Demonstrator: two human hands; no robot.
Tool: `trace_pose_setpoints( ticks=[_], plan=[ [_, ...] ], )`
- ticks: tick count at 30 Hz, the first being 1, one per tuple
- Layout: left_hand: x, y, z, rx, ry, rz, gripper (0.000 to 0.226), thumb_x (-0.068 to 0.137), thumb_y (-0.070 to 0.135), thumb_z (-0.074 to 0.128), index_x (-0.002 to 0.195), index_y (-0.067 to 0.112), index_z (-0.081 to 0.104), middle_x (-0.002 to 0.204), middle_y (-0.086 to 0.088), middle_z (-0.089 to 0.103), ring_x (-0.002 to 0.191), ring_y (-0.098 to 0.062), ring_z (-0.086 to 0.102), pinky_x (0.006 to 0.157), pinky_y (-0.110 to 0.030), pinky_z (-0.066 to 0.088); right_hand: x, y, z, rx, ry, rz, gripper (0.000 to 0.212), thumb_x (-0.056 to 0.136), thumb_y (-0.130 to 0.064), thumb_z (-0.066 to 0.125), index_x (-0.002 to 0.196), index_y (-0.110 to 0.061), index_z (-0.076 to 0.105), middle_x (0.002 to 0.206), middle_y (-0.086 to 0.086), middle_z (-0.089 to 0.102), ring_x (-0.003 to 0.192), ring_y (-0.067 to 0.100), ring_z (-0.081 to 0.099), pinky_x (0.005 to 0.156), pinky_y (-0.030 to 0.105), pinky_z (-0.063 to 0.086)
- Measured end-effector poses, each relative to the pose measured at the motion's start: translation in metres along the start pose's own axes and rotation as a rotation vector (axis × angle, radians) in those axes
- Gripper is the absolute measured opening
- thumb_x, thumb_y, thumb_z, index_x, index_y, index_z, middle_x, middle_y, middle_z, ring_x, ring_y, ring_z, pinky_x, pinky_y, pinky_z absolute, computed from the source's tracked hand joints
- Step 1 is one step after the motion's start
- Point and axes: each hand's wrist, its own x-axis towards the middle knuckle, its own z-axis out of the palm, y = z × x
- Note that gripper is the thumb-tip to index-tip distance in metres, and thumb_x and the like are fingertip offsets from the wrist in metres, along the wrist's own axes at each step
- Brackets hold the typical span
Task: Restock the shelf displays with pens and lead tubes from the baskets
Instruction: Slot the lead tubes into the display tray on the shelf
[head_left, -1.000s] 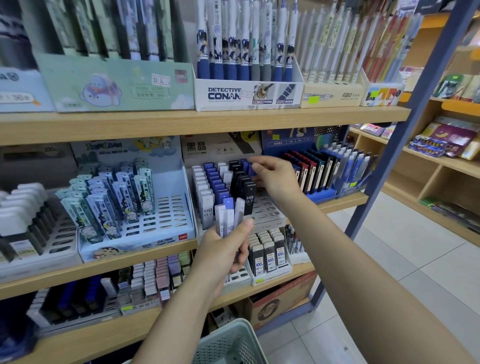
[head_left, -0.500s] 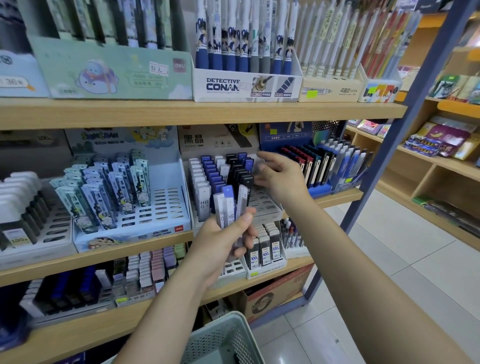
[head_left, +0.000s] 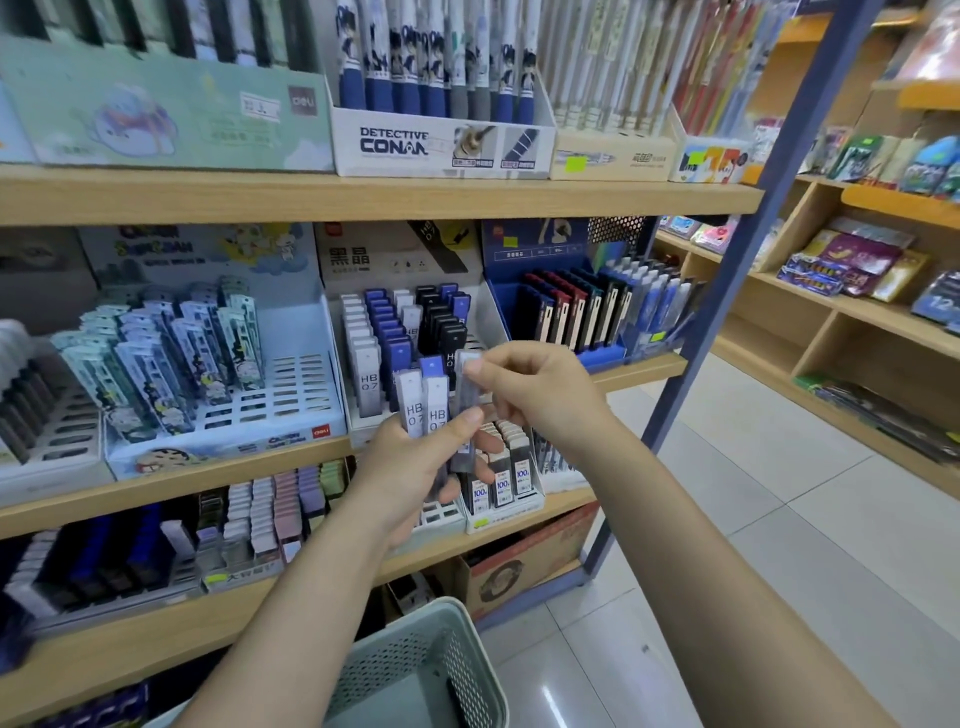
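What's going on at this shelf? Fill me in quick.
A person is restocking lead tubes. The left hand grips a small bunch of HB 0.7 lead tubes, and the right hand pinches the top of one tube from that bunch. Just behind stands the half-filled lead display tray on the middle shelf. A pale green basket sits below.

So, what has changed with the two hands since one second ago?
The right hand left the display rack, came back to the left hand and now pinches one lead tube from its bundle. The left hand still grips the other tubes.
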Motion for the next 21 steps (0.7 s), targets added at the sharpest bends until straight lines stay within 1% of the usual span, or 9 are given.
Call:
trace_pose_setpoints(
  ticks=[3, 5, 7, 9, 10, 12, 14, 18, 21],
  plan=[
    [0.0, -0.002, -0.004, 0.015, 0.004, 0.024, 0.011, 0.097, 0.015, 0.064, 0.105, 0.008, 0.065, 0.08, -0.015, 0.072, 0.052, -0.019, 0.059, 0.041, -0.023, 0.029, 0.001, 0.008, 0.0, -0.027, 0.123, -0.031, 0.02, 0.094, -0.024, 0.069, 0.079, -0.011, 0.069, 0.057, 0.0, 0.062, 0.049, 0.01, 0.056, 0.055, 0.024, 0.047],
    [0.0, -0.004, -0.009, 0.022, 0.017, 0.026, 0.013, 0.098, 0.016, 0.062, 0.105, 0.006, 0.065, 0.076, -0.012, 0.069, 0.05, -0.017, 0.053, 0.04, -0.022, 0.027, 0.0, 0.01, 0.002, 0.056, 0.146, -0.009, 0.018, 0.096, -0.023, 0.067, 0.085, -0.009, 0.068, 0.068, 0.006, 0.069, 0.057, 0.016, 0.062, 0.059, 0.029, 0.05],
    [0.0, -0.004, -0.017, 0.007, 0.011, 0.01, 0.015, 0.099, 0.02, 0.061, 0.104, 0.006, 0.064, 0.071, -0.01, 0.064, 0.048, -0.015, 0.047, 0.04, -0.023, 0.025, -0.002, 0.01, 0.006, 0.264, 0.048, 0.034, 0.015, 0.099, -0.019, 0.061, 0.101, -0.005, 0.068, 0.086, 0.01, 0.074, 0.06, 0.018, 0.062, 0.059, 0.028, 0.051],
    [-0.001, -0.002, -0.024, -0.041, -0.019, -0.017, 0.017, 0.097, 0.024, 0.061, 0.103, 0.008, 0.063, 0.068, -0.008, 0.059, 0.047, -0.015, 0.042, 0.039, -0.021, 0.024, -0.003, 0.008, 0.009, 0.434, -0.079, 0.062, 0.027, 0.1, -0.019, 0.056, 0.121, -0.003, 0.064, 0.103, 0.012, 0.074, 0.063, 0.015, 0.06, 0.061, 0.025, 0.052],
    [-0.002, 0.0, -0.027, -0.064, -0.033, -0.026, 0.017, 0.096, 0.026, 0.062, 0.102, 0.009, 0.063, 0.067, -0.007, 0.058, 0.047, -0.014, 0.04, 0.039, -0.021, 0.024, -0.003, 0.008, 0.011, 0.479, -0.127, 0.058, 0.032, 0.099, -0.02, 0.054, 0.126, -0.002, 0.062, 0.107, 0.012, 0.073, 0.065, 0.013, 0.06, 0.063, 0.024, 0.052],
    [-0.004, 0.002, -0.032, -0.081, -0.038, -0.03, 0.019, 0.092, 0.029, 0.064, 0.097, 0.011, 0.063, 0.064, -0.005, 0.058, 0.046, -0.013, 0.04, 0.039, -0.021, 0.024, -0.003, 0.009, 0.013, 0.523, -0.169, 0.039, 0.035, 0.097, -0.023, 0.054, 0.124, -0.002, 0.062, 0.106, 0.012, 0.073, 0.068, 0.011, 0.061, 0.066, 0.023, 0.053],
    [-0.007, 0.004, -0.034, -0.07, -0.021, -0.016, 0.022, 0.09, 0.031, 0.066, 0.098, 0.01, 0.065, 0.064, -0.006, 0.059, 0.046, -0.013, 0.041, 0.039, -0.021, 0.025, -0.001, 0.008, 0.015, 0.547, -0.15, 0.027, 0.032, 0.093, -0.025, 0.057, 0.116, -0.004, 0.065, 0.099, 0.009, 0.073, 0.066, 0.011, 0.06, 0.065, 0.022, 0.053],
    [-0.009, 0.004, -0.037, -0.051, 0.079, -0.002, 0.018, 0.098, 0.022, 0.063, 0.109, 0.009, 0.067, 0.064, -0.005, 0.063, 0.046, -0.014, 0.044, 0.039, -0.022, 0.026, 0.003, 0.002, 0.01, 0.419, 0.011, 0.018, 0.018, 0.094, -0.022, 0.064, 0.102, -0.007, 0.066, 0.069, 0.004, 0.064, 0.058, 0.014, 0.058, 0.059, 0.023, 0.051],
    [-0.009, 0.005, -0.042, -0.059, 0.118, 0.003, 0.018, 0.099, 0.02, 0.06, 0.11, 0.009, 0.068, 0.064, -0.003, 0.061, 0.048, -0.014, 0.045, 0.039, -0.022, 0.027, 0.009, -0.002, 0.004, 0.275, 0.117, -0.002, 0.017, 0.098, -0.02, 0.062, 0.106, -0.006, 0.068, 0.068, 0.007, 0.067, 0.063, 0.019, 0.062, 0.066, 0.029, 0.054]
  ],
)
